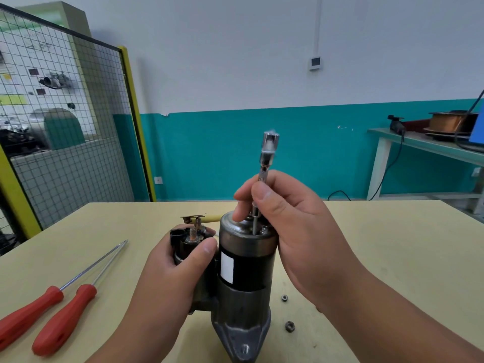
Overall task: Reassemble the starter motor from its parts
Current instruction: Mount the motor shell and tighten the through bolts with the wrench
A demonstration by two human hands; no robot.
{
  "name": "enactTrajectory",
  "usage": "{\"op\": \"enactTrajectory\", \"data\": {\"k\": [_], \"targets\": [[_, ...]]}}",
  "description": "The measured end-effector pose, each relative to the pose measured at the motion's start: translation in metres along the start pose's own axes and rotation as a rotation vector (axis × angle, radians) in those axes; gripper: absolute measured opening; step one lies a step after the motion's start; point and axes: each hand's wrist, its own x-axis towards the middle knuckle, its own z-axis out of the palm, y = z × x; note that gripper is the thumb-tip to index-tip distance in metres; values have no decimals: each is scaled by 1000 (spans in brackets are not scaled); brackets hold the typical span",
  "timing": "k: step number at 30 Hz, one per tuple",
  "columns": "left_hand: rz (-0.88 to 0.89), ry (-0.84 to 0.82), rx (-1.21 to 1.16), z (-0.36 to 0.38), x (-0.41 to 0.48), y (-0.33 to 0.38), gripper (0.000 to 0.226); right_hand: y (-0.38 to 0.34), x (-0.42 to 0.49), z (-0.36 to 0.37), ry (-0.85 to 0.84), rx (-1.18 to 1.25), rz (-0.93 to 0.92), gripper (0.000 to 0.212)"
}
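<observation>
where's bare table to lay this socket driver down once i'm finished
Widest bare patch of the pale yellow tabletop: right of the right hand, out to the far and right edges. Another lies beyond the two red-handled screwdrivers, toward the far left corner. Crowded: between the black-and-grey starter motor and right forearm, where two small dark nuts lie.

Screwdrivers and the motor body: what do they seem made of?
The screwdrivers: red handles look like matte plastic, shafts like shiny bare steel. The motor body: probably metal, glossy black paint mid-section, dull grey cast-looking foot.
</observation>
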Motion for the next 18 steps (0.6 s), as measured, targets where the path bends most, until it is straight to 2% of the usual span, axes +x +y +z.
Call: {"op": "enactTrajectory", "data": {"k": [12,18], "targets": [[7,3,3,0,0,0,58,-1,-1,-1,-35,-76,-19,28],[-17,-14,-9,0,0,-1,56,0,-1,-1,-21,-48,29,32]]}}
